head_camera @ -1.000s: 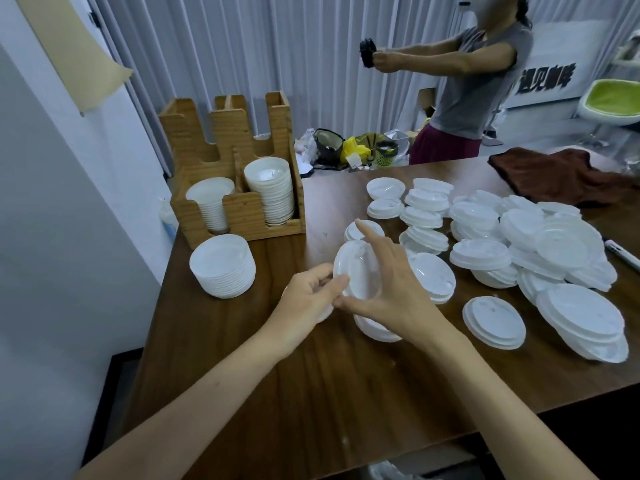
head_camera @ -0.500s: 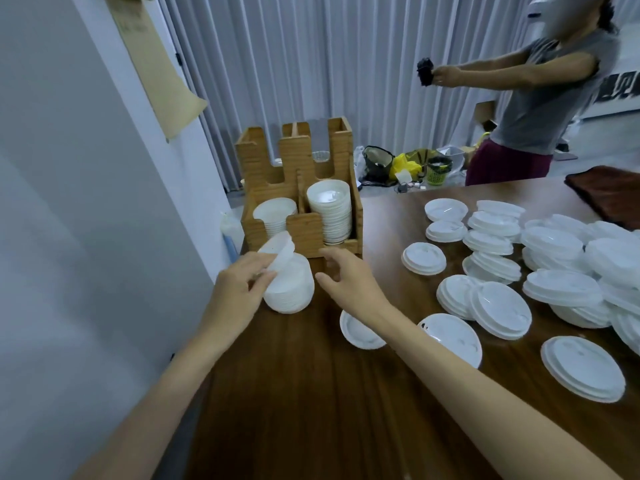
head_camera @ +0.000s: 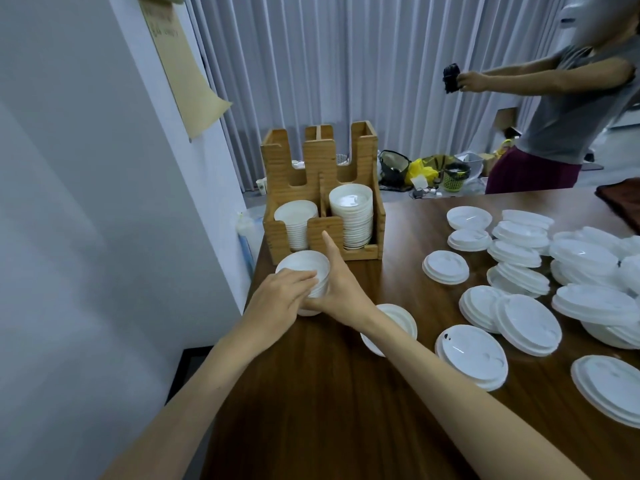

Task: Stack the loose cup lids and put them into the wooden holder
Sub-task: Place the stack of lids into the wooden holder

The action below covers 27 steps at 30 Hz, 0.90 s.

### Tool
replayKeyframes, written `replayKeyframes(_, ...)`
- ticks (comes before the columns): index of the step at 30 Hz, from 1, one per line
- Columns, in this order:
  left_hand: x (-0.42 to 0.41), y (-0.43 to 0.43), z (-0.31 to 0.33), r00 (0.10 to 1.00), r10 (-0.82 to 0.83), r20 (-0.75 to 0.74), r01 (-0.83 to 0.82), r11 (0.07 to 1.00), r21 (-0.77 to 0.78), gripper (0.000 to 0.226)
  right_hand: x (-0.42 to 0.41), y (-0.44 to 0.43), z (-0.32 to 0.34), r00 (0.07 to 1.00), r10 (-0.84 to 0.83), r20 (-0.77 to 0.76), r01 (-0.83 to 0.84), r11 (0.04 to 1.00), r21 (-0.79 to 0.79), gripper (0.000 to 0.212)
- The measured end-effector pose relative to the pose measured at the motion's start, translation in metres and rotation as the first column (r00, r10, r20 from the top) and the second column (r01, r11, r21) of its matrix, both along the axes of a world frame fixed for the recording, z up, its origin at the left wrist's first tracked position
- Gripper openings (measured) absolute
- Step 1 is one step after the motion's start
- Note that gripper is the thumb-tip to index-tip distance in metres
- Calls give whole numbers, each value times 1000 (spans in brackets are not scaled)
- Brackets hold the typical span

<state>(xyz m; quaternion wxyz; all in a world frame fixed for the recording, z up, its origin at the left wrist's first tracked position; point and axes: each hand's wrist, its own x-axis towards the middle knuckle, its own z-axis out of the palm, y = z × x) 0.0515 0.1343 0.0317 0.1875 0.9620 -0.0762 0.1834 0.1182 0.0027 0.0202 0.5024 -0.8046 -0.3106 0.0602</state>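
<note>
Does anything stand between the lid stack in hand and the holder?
Nothing visible does: the stack sits on the table right before the holder. The front slots already hold lids, the left pile lower than the right pile.

Dark wood table [head_camera: 329, 393], varnished: grain runs along it, with a soft sheen near the front edge. At its far left corner, the wooden holder [head_camera: 322, 188] is pale bare timber, matt, grain showing. Just in front, the stack of lids [head_camera: 306, 268] is white plastic, smooth and faintly glossy. The loose lids [head_camera: 472, 356] across the table's right side are the same thin white plastic, highlights glinting on their tops. On the far right edge lies a brown cloth [head_camera: 623, 206], soft and dull. Behind hangs the curtain [head_camera: 346, 64], pale pleated fabric. Tan paper [head_camera: 187, 74] hangs curling on the matt painted wall [head_camera: 69, 237].
</note>
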Motion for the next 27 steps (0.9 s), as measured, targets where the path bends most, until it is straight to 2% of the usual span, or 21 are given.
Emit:
replayKeyframes(11, 6, -7, 7, 993, 11, -118, -5, 999, 53, 37, -1, 1, -3, 998, -60, -13, 60, 998, 31, 120)
replayKeyframes(20, 10, -18, 19, 965, 32, -259, 15, 984, 178, 39, 0, 1, -5, 997, -67, -28, 68, 997, 43, 123)
replayKeyframes(27, 10, -13, 15, 966, -1, -259, 23, 996, 85, 38, -3, -3, 5, 1000, -5, -2, 5, 1000, -10, 113)
